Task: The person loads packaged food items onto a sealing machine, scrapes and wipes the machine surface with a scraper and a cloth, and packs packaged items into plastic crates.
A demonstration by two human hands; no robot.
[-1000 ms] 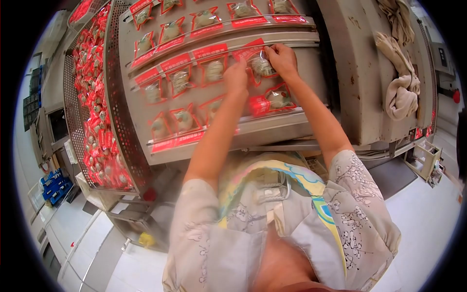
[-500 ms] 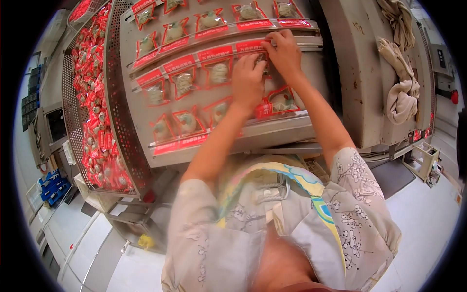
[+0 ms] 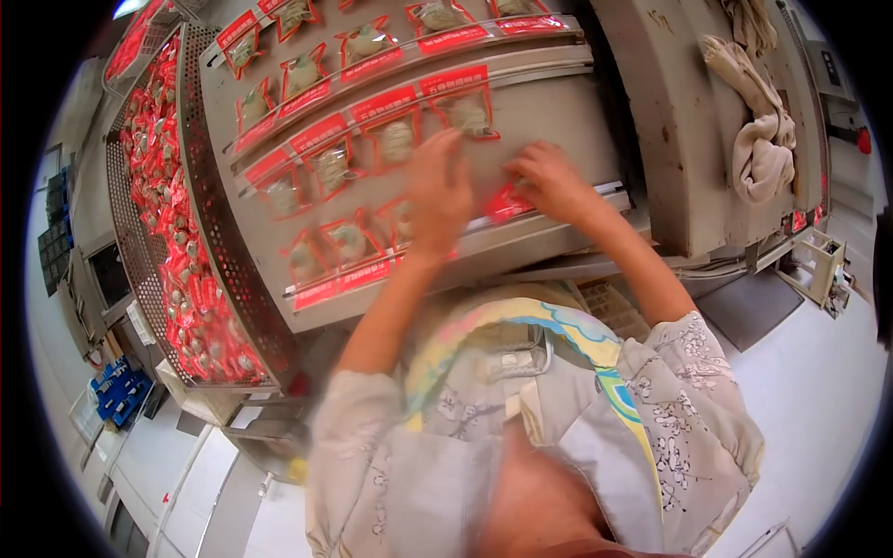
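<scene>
My right hand [image 3: 556,184] is at the lower right of the metal plate [image 3: 549,112], its fingers curled onto a red-and-clear packet [image 3: 507,203] that it mostly covers. To its left, my left hand [image 3: 441,195] is smeared by motion over the lower row; whether it holds anything is not visible. Just above the hands, a clear packet with a red header [image 3: 465,102] lies at the right end of the middle row, with a pale, roundish item inside. Similar packets, such as one in the lower row [image 3: 349,240], lie in rows with their red ends along metal strips.
A perforated metal bin [image 3: 200,186] full of red packets stands on the left. To the right is a metal housing [image 3: 665,121] with beige cloth gloves [image 3: 763,158] draped on it. A metal rail [image 3: 521,244] runs along the plate's near edge.
Both hands have come down from the middle row toward the near edge, uncovering the packet at that row's right end. My right hand is now on the loose packet below. The view has shifted slightly.
</scene>
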